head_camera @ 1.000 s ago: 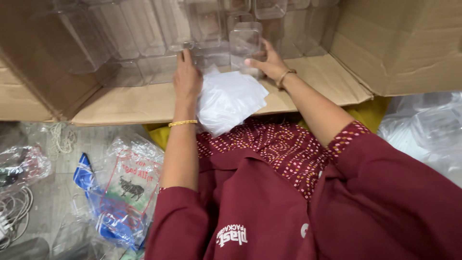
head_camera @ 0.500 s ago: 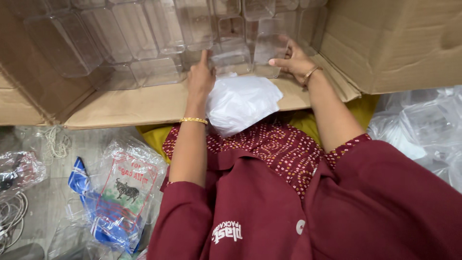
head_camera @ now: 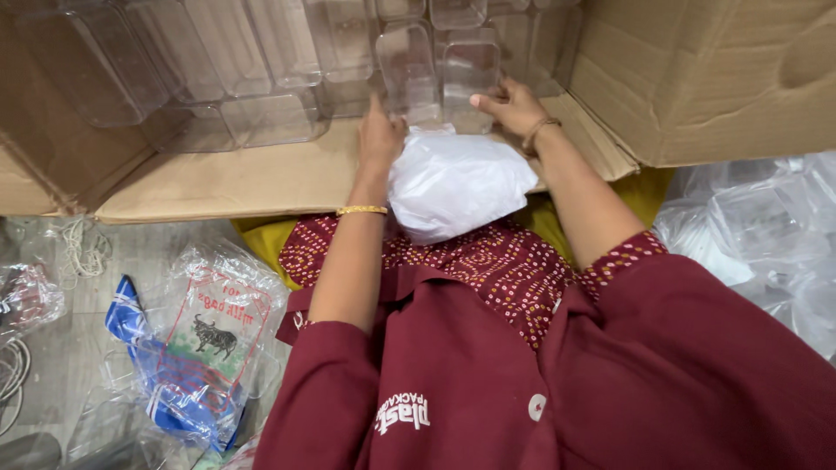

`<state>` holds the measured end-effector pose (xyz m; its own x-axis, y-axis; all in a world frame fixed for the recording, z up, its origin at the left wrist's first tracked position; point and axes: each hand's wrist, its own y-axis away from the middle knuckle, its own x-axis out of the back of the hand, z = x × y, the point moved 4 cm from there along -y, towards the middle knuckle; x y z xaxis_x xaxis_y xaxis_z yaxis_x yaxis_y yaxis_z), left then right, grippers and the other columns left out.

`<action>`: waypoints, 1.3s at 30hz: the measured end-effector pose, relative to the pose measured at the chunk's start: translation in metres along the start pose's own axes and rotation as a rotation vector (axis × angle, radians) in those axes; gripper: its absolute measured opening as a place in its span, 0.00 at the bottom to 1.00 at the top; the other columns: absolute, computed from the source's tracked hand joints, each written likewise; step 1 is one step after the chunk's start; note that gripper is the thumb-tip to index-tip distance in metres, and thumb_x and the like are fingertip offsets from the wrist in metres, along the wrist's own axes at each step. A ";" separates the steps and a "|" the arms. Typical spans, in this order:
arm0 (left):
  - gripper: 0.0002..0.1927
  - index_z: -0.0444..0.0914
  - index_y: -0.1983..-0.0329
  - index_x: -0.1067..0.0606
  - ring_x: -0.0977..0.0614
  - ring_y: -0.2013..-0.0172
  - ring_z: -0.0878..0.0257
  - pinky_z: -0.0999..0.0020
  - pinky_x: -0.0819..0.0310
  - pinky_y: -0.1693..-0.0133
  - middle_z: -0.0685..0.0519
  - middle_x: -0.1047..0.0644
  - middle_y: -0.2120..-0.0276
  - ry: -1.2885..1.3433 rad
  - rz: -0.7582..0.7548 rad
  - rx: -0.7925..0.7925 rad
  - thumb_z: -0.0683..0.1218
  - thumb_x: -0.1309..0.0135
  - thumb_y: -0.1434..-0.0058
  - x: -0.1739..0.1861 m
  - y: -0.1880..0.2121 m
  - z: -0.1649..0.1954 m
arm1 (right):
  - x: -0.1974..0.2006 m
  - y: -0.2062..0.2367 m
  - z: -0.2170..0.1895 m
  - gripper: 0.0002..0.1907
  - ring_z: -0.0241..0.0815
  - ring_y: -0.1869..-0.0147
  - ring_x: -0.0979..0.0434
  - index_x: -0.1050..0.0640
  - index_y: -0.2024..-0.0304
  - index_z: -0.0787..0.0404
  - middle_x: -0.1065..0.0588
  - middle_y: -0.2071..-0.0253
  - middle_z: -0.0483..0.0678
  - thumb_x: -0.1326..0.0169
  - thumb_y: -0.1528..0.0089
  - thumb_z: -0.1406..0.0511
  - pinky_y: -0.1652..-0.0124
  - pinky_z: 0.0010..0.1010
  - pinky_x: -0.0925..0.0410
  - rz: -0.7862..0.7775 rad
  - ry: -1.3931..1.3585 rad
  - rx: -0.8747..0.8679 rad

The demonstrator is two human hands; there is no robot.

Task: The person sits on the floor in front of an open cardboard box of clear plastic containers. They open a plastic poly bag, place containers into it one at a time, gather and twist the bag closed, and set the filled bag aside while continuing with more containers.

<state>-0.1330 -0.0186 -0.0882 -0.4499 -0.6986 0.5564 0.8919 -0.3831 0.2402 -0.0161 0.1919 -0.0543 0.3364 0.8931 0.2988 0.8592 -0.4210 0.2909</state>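
Cardboard box holds empty clear tubs; left hand and right hand grip 2 clear containers.

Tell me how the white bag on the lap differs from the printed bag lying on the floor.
The white plastic bag is opaque, plain and puffed full; the printed bag is see-through, bears a red and green print with an animal picture, and lies flat. The white plastic bag rests between the forearms at the cardboard box flap; the printed bag lies on the floor. Both are crinkled plastic.
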 end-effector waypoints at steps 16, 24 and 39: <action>0.16 0.37 0.49 0.23 0.20 0.52 0.44 0.54 0.28 0.47 0.41 0.20 0.56 -0.029 0.701 -0.315 0.37 0.47 0.41 0.098 0.011 -0.027 | -0.002 0.000 -0.009 0.35 0.39 0.38 0.27 0.36 0.29 0.53 0.26 0.46 0.43 0.40 0.36 0.53 0.49 0.35 0.28 0.064 -0.118 0.045; 0.28 0.33 0.34 0.32 0.22 0.40 0.39 0.50 0.30 0.39 0.32 0.26 0.39 -0.131 0.482 0.294 0.45 0.44 0.37 0.163 -0.003 -0.083 | -0.005 0.004 -0.010 0.36 0.43 0.35 0.28 0.37 0.30 0.53 0.30 0.39 0.47 0.40 0.36 0.54 0.45 0.39 0.29 0.052 -0.072 0.054; 0.29 0.42 0.31 0.38 0.19 0.46 0.41 0.51 0.25 0.48 0.38 0.21 0.47 -0.023 0.378 -0.356 0.44 0.44 0.34 0.128 0.005 -0.045 | -0.001 0.001 -0.010 0.37 0.41 0.37 0.27 0.37 0.29 0.55 0.29 0.42 0.44 0.39 0.36 0.54 0.49 0.38 0.26 0.031 -0.053 0.067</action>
<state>-0.1885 -0.1370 -0.0517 -0.0947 -0.8159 0.5705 0.9195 -0.2913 -0.2640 -0.0197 0.1887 -0.0456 0.3813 0.8877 0.2579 0.8714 -0.4383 0.2203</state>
